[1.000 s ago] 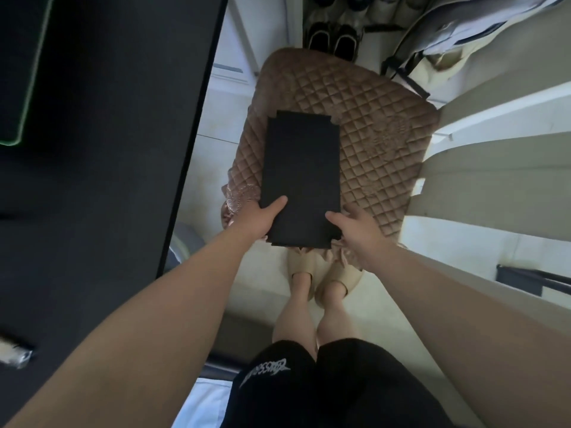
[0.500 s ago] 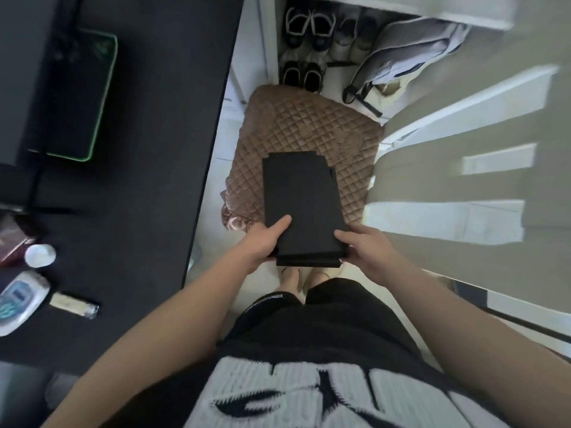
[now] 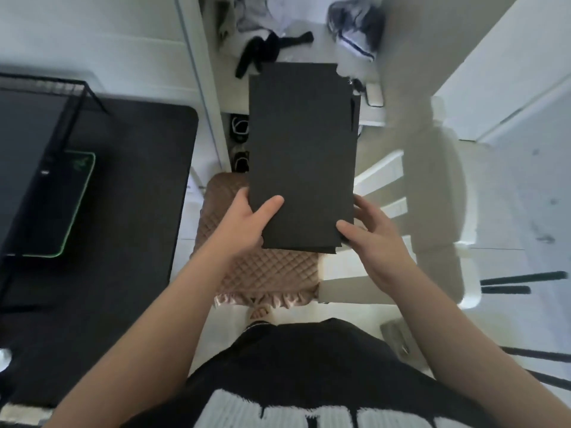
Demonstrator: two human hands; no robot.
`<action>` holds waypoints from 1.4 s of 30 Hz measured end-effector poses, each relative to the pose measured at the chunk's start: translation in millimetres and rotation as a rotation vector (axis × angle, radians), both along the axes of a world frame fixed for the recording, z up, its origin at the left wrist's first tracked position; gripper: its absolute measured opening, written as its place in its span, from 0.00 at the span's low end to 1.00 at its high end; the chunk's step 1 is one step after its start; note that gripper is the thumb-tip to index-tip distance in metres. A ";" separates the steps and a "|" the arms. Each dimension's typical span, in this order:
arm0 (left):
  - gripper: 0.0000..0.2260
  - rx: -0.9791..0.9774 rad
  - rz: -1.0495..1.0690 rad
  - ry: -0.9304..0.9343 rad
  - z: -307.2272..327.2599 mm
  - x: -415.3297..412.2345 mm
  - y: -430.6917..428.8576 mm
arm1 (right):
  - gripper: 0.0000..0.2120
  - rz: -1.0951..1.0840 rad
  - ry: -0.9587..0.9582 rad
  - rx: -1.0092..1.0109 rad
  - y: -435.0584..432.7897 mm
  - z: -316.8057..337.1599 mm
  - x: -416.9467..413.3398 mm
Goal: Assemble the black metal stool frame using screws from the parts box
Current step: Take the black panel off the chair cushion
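Both hands are on a flat black panel [image 3: 301, 156], held up in the air in front of the chest, over a brown quilted cushion [image 3: 268, 273]. The left hand [image 3: 247, 223] grips the near-left corner, thumb on top and fingers underneath. The right hand [image 3: 375, 239] grips the near-right corner the same way. The near edge looks layered, like a few sheets stacked, but it's hard to be sure.

Room-wise, there's a black desk [image 3: 129, 242] on the left with a mat [image 3: 71, 211] that has a glowing green rim and a small green logo, no words I can read. There's white slatted furniture [image 3: 389, 193] on the right, shoes [image 3: 239, 131] on a low shelf behind the panel, and clothes [image 3: 265, 50] heaped higher up. The black shirt [image 3: 309, 366] has big white letters, cut off and unreadable.
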State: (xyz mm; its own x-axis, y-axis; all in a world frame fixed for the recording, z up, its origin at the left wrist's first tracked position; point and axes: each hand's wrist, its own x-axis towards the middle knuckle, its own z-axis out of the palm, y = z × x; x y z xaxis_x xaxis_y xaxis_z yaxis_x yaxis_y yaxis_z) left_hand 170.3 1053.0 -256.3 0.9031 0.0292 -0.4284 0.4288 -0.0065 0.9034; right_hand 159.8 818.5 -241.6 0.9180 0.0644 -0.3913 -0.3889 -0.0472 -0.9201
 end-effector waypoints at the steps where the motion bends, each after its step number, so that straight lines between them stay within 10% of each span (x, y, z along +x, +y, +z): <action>1: 0.22 -0.003 -0.016 -0.042 11.2 5.8 -6.7 | 0.27 -0.010 -0.049 -0.018 -7.2 10.2 0.9; 22: 0.15 0.143 -0.336 -0.351 100.8 18.8 -359.0 | 0.28 -0.174 -0.293 -0.106 -336.9 66.2 -42.5; 42: 0.24 0.101 -0.173 0.507 -136.1 -58.2 -528.8 | 0.24 -0.128 0.341 -0.095 -490.6 -149.5 -74.4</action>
